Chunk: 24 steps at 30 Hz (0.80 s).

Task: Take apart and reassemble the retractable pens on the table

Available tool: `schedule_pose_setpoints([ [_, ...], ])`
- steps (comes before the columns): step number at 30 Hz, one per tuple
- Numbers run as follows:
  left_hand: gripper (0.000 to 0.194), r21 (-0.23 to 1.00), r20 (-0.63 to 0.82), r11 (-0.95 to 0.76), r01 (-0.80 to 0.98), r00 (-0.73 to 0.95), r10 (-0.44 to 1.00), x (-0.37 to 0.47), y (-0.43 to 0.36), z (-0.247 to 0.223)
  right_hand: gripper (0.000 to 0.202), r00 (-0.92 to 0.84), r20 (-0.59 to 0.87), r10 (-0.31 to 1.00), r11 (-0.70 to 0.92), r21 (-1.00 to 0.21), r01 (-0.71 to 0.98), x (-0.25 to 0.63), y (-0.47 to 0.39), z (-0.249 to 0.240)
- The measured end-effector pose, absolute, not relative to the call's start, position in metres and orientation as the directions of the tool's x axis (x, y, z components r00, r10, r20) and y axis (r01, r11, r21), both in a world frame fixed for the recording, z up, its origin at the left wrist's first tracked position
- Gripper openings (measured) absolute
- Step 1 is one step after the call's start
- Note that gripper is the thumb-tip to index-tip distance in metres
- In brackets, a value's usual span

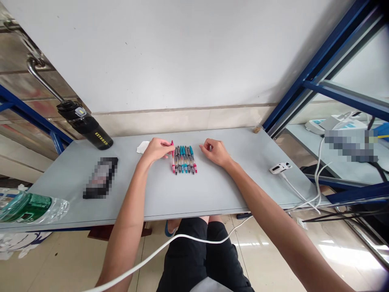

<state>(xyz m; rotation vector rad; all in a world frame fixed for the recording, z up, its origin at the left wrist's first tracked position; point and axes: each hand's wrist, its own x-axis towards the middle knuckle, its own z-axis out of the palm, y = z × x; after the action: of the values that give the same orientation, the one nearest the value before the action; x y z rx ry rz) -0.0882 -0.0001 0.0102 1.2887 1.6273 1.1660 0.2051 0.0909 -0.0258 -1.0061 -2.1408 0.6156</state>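
Green-labelled bottle (33, 207) and lidded black bottle (88, 127) left of my left grip (157, 149); can't tell contents. That grip pinches the pink pen (173, 160) by its far end, leaving the barrel clear. Pen row (182, 152) just right, packed parallel, likely so none rolls. Right grip (217, 151), past the row, loosely curled, nothing visible in it.

black bottle (86, 125) | yellow lettering (101, 138) | apparently "EXTBORD"
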Motion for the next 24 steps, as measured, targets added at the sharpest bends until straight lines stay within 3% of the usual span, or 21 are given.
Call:
schedule_pose_setpoints([
  [4,0.018,0.998,0.060,-0.061,-0.008,-0.131,0.990,-0.081,-0.004,0.030,0.036,-0.446,0.398,0.802,0.586,-0.669,0.456,0.205,0.090,-0.024],
  [8,0.022,0.893,0.276,-0.322,-0.313,-0.183,0.943,-0.063,-0.006,0.038,0.036,-0.423,0.415,0.806,0.582,-0.685,0.438,0.206,0.090,-0.024],
  [15,0.016,0.891,0.228,-0.312,-0.330,-0.269,0.936,-0.048,-0.003,0.035,0.038,-0.397,0.437,0.807,0.582,-0.700,0.414,0.205,0.091,-0.025],
  [20,0.026,0.874,0.280,-0.348,-0.340,-0.232,0.931,-0.049,0.001,0.026,0.036,-0.454,0.446,0.772,0.609,-0.725,0.322,0.203,0.080,-0.014],
  [24,0.031,0.920,0.245,-0.292,-0.261,-0.196,0.949,-0.039,0.004,0.016,0.047,-0.532,0.426,0.731,0.613,-0.753,0.239,0.199,0.068,-0.006],
])
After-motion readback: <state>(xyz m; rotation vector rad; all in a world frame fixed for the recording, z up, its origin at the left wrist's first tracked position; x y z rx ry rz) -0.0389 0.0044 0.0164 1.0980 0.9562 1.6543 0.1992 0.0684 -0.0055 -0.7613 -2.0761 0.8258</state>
